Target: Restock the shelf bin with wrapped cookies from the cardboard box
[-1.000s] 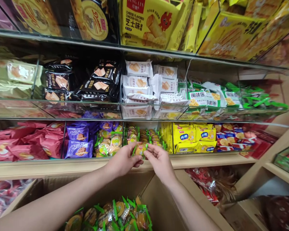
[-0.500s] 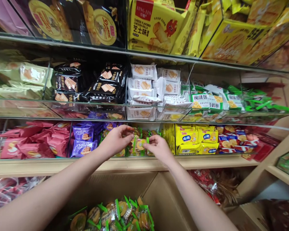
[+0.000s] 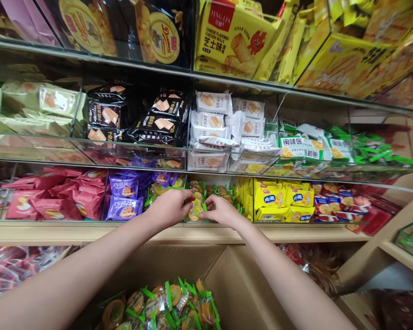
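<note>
Your two hands meet at the bottom shelf (image 3: pixel 206 234), mid-scene, with one clear, green-ended biscuit packet (image 3: pixel 197 211) between them at the front of its glass compartment. Left hand (image 3: pixel 170 208): fingers curled, tips at the packet's left side; the hand's back hides the contact, so cannot tell whether it is clamped. Right hand (image 3: pixel 225 211): thumb and forefinger bent toward the green right end, thumb beside it or touching; cannot tell whether they pinch it. Matching packets stand in rows (image 3: pixel 223 192) behind, on the far side, more or less in line. Purple packets (image 3: pixel 125 208) lie to the left, yellow packets (image 3: pixel 270 197) to the right beyond a divider. On the near side, below the shelf, an open cardboard box (image 3: pixel 241 284) has a loose heap of green-ended packets (image 3: pixel 168 298). Step in hand, as you seem to be working: stocking the compartment from the box, this piece at the placing and squaring-up stage. Next move probably calls for setting the packet flat against its row, letting go without dragging the green ends, then reaching down near for another. Judgement: light fingertips suit the thin, slippery wrapper; a hard push could skew the row.
</note>
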Action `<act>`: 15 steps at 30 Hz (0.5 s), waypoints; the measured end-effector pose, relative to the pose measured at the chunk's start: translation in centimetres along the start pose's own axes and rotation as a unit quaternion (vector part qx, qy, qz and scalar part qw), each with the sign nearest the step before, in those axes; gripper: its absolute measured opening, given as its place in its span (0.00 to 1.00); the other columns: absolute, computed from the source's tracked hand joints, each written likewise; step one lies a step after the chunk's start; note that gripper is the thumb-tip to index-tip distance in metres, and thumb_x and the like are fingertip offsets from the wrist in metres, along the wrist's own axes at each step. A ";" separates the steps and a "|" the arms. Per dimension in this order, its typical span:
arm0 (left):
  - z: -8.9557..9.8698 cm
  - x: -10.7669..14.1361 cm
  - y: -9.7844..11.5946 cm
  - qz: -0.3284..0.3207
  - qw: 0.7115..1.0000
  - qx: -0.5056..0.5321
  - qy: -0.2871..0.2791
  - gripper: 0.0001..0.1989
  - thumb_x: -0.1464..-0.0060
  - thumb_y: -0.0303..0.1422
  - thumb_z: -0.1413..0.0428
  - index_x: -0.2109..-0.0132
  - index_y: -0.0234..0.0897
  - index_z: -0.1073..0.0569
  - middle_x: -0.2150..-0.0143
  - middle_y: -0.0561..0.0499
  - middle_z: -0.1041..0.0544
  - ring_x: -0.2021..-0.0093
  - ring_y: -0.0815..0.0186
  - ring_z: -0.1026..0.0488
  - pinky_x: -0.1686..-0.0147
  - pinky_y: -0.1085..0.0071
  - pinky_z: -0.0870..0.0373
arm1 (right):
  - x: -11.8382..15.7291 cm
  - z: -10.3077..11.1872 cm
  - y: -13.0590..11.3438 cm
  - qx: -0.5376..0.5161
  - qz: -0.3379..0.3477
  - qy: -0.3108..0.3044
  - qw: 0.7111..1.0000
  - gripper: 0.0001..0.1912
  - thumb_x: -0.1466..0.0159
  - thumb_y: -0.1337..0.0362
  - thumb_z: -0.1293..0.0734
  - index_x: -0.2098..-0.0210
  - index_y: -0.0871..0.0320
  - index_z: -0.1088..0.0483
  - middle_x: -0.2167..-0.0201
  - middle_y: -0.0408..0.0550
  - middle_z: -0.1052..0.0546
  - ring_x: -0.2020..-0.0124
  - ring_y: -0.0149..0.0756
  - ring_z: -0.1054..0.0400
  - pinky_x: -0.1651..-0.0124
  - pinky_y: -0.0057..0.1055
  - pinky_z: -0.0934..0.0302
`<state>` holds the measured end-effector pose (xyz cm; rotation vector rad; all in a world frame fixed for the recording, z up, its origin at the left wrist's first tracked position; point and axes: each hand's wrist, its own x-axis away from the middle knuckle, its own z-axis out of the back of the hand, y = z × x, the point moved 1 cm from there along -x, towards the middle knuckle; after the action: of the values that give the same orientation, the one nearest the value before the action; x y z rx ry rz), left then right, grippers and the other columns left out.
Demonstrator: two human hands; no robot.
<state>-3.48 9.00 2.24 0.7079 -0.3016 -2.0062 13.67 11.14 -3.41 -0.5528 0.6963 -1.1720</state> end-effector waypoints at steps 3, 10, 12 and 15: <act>-0.1 0.0 -0.1 -0.016 1.000 -0.021 -0.008 0.08 0.58 0.32 0.48 0.69 0.43 0.24 0.71 0.52 0.22 0.69 0.63 0.28 0.69 0.74 0.38 | 0.2 -0.2 0.1 0.008 0.001 0.009 1.000 0.14 0.52 0.60 0.31 0.68 0.60 0.34 0.71 0.44 0.28 0.71 0.31 0.36 0.71 0.26 0.47; 0.1 -0.1 -0.4 -0.053 0.996 -0.071 -0.023 0.12 0.52 0.33 0.52 0.65 0.41 0.25 0.70 0.52 0.22 0.72 0.66 0.29 0.73 0.75 0.39 | 0.9 0.9 -0.7 0.027 0.025 0.041 0.999 0.11 0.51 0.62 0.32 0.69 0.59 0.32 0.69 0.46 0.28 0.69 0.34 0.35 0.67 0.29 0.44; 0.3 -0.1 -0.3 -0.055 0.995 -0.081 -0.019 0.12 0.52 0.33 0.52 0.64 0.40 0.25 0.70 0.52 0.22 0.73 0.66 0.29 0.74 0.76 0.39 | 2.7 0.8 -1.5 0.025 0.046 0.084 0.995 0.09 0.46 0.62 0.36 0.66 0.59 0.33 0.66 0.48 0.29 0.66 0.35 0.35 0.62 0.30 0.44; 0.7 -0.1 0.1 -0.055 0.994 -0.095 -0.004 0.14 0.50 0.34 0.53 0.62 0.38 0.25 0.69 0.51 0.23 0.73 0.67 0.29 0.74 0.75 0.39 | 7.0 -1.5 -2.6 -0.009 0.102 0.031 0.994 0.08 0.40 0.63 0.42 0.67 0.55 0.33 0.68 0.45 0.29 0.65 0.34 0.36 0.61 0.29 0.44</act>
<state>-3.85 8.98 2.88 0.6088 -0.0761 -2.1089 12.50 3.67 -4.02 -0.4497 0.7971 -0.9951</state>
